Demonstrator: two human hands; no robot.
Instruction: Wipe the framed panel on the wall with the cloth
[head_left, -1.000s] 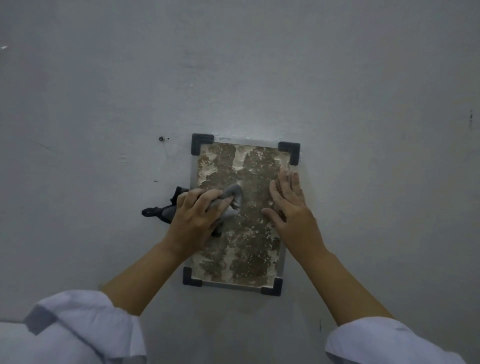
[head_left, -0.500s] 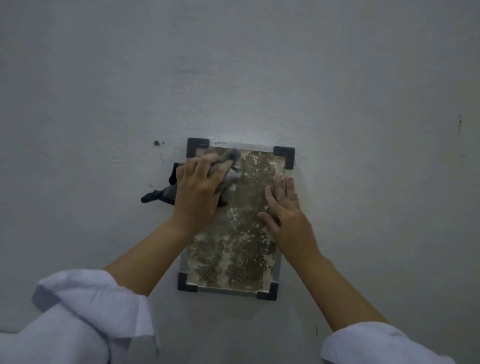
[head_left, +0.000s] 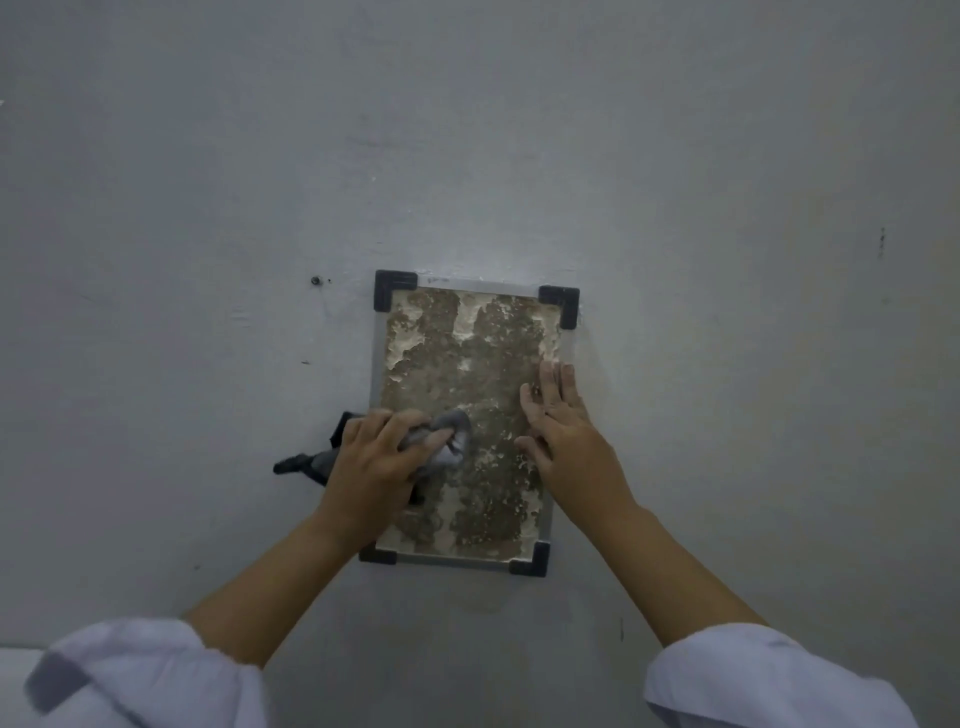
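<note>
A small framed panel (head_left: 483, 343) hangs on the grey wall, with a metal rim, black corner caps and a blotchy brown and white surface. My left hand (head_left: 371, 467) presses a bunched grey cloth (head_left: 451, 436) against the panel's lower left part; a dark tail of the cloth sticks out to the left over the wall. My right hand (head_left: 563, 431) lies flat, fingers together, on the panel's right edge, holding nothing. The panel's lower left side is hidden behind my left hand and forearm.
The plain grey wall (head_left: 727, 156) fills the view. A small dark screw or hole (head_left: 315, 280) sits left of the panel's top corner. A faint dark mark (head_left: 881, 242) shows far right. White sleeves cover both forearms at the bottom.
My left hand has slid the cloth down from the panel's top left to its lower left. The right hand has stayed flat on the right edge.
</note>
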